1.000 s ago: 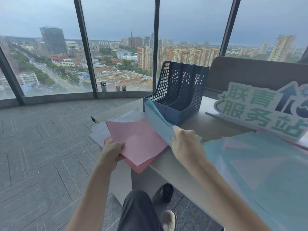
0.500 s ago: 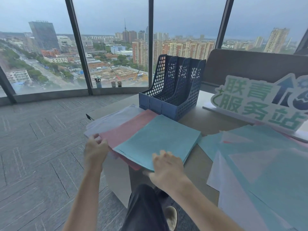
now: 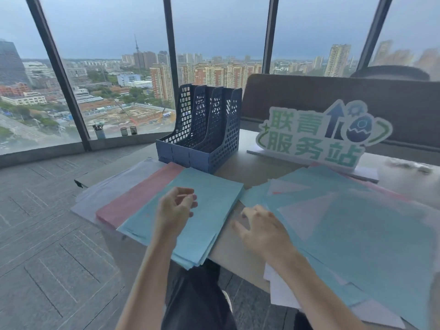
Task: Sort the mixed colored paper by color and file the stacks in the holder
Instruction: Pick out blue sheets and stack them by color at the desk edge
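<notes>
A sorted blue stack [image 3: 209, 198] lies on the desk, overlapping a pink stack [image 3: 135, 198], which overlaps a pale lilac stack [image 3: 112, 186] at the left. My left hand [image 3: 175, 210] hovers over the blue stack with loosely curled fingers, holding nothing. My right hand [image 3: 262, 228] is spread over bare desk at the left edge of the mixed pile [image 3: 357, 222] of blue, pink and white sheets. The dark blue perforated file holder [image 3: 204, 129] stands behind the stacks, its slots showing no paper.
A green and white sign [image 3: 316, 134] with Chinese characters stands at the back right. A dark padded partition [image 3: 357, 96] runs behind the desk. The desk's left corner [image 3: 79, 183] juts over the grey carpeted floor. Windows lie beyond.
The blue stack was laid flat on top of the pink one. Both hands have let go of the stacks; the left moved right over the blue stack, the right moved toward the mixed pile.
</notes>
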Action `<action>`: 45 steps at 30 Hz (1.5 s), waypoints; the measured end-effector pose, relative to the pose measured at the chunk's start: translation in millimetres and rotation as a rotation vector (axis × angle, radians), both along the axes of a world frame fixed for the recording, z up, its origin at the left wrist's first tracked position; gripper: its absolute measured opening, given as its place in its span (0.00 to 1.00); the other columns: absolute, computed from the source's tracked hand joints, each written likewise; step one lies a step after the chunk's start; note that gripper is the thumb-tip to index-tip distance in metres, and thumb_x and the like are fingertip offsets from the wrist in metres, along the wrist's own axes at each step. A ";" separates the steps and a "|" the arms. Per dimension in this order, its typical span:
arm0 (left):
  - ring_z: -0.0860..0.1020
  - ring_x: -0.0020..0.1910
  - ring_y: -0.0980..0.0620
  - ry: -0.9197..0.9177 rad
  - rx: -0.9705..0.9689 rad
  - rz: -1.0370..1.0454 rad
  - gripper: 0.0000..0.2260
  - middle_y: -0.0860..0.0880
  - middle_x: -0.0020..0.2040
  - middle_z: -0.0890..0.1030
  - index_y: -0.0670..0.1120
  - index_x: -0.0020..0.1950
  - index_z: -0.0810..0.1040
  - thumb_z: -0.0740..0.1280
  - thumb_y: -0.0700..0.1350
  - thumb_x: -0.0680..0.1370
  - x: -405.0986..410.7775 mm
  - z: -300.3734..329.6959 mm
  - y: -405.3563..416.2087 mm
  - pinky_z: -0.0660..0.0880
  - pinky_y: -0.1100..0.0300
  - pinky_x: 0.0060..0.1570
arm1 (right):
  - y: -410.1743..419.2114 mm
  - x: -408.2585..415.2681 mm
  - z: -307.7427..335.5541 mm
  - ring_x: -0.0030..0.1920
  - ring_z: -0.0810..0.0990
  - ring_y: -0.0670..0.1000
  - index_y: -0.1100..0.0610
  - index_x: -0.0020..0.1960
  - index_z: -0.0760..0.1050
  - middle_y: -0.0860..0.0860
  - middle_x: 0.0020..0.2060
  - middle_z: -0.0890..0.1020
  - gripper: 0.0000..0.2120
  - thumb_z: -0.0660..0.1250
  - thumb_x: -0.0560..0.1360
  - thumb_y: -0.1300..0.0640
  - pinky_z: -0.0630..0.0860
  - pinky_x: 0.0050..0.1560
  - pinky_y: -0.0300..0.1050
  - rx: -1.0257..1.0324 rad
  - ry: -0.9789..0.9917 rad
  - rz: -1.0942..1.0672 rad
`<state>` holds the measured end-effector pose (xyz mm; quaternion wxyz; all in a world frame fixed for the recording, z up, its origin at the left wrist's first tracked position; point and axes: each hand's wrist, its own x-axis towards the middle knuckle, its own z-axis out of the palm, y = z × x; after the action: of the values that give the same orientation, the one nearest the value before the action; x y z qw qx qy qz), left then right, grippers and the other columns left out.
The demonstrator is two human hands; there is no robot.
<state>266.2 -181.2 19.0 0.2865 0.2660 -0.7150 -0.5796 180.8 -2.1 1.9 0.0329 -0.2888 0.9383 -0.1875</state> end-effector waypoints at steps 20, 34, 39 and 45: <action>0.70 0.68 0.43 -0.553 -0.825 -0.616 0.18 0.43 0.69 0.72 0.45 0.70 0.69 0.62 0.51 0.81 -190.4 -39.9 156.7 0.69 0.54 0.61 | 242.5 -63.8 -19.0 0.76 0.57 0.66 0.45 0.75 0.59 0.63 0.77 0.53 0.54 0.59 0.57 0.16 0.64 0.70 0.66 0.295 -0.214 -0.746; 0.68 0.65 0.43 -0.842 -0.977 -0.585 0.30 0.45 0.62 0.71 0.47 0.62 0.70 0.72 0.65 0.70 -210.1 -25.7 138.1 0.63 0.46 0.61 | 263.4 -71.5 -15.1 0.68 0.70 0.61 0.48 0.75 0.61 0.57 0.66 0.74 0.47 0.61 0.65 0.20 0.66 0.68 0.55 0.331 -0.171 -0.708; 0.69 0.65 0.43 -0.813 -0.914 -0.559 0.25 0.46 0.64 0.74 0.48 0.64 0.70 0.71 0.60 0.73 -211.0 -25.5 127.3 0.66 0.50 0.61 | 262.7 -76.3 -12.4 0.67 0.68 0.61 0.49 0.78 0.57 0.56 0.68 0.71 0.50 0.69 0.65 0.26 0.69 0.64 0.52 0.249 -0.195 -0.686; 0.73 0.60 0.44 -0.729 -0.813 -0.523 0.21 0.45 0.62 0.76 0.45 0.62 0.72 0.72 0.53 0.74 -205.5 -20.1 123.5 0.70 0.56 0.50 | 265.5 -82.2 -11.5 0.65 0.72 0.62 0.47 0.76 0.60 0.60 0.63 0.66 0.53 0.75 0.58 0.28 0.73 0.62 0.51 0.143 -0.206 -0.800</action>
<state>60.7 -57.7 -1.1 -0.0501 0.1322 -0.9729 -0.1828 98.6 263.4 -9.6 0.0709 0.1217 0.9789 -0.1479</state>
